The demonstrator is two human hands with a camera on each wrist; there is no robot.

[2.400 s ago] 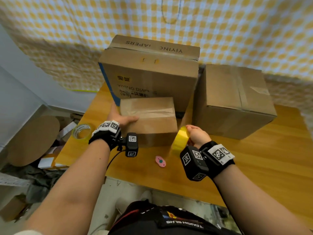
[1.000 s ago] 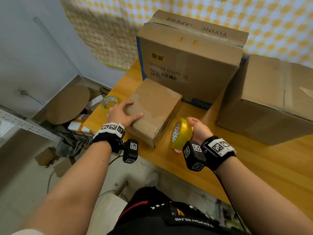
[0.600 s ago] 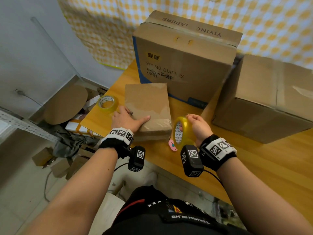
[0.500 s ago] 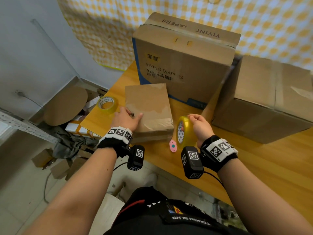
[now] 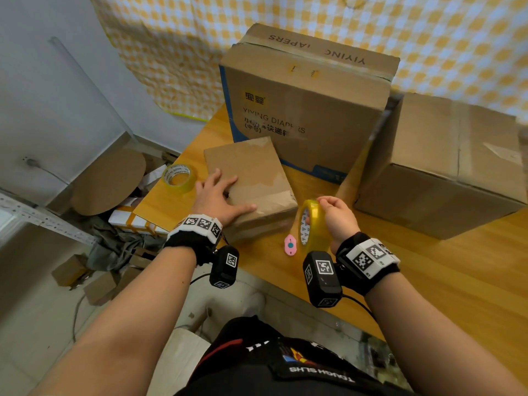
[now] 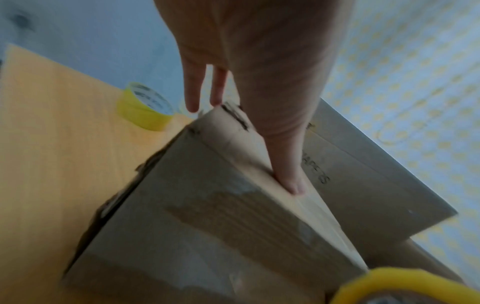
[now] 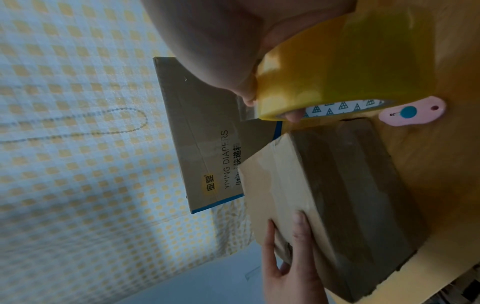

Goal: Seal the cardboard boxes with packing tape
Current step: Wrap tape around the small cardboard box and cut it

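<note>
Near the worktop's [image 5: 428, 281] front-left corner, the small box [image 5: 248, 178] is now lying turned lengthwise, the left hand [image 5: 218, 197] pressing flat-fingered on it while the right hand [image 5: 338, 218] is gripping the tape roll [image 5: 313, 224] beside it, likely readying 1 more strip.

My view: diaper box [image 5: 305, 110] walling the counter [image 5: 457, 281] behind, plain box [image 5: 445, 167] blocking right, open wood near front right.
</note>
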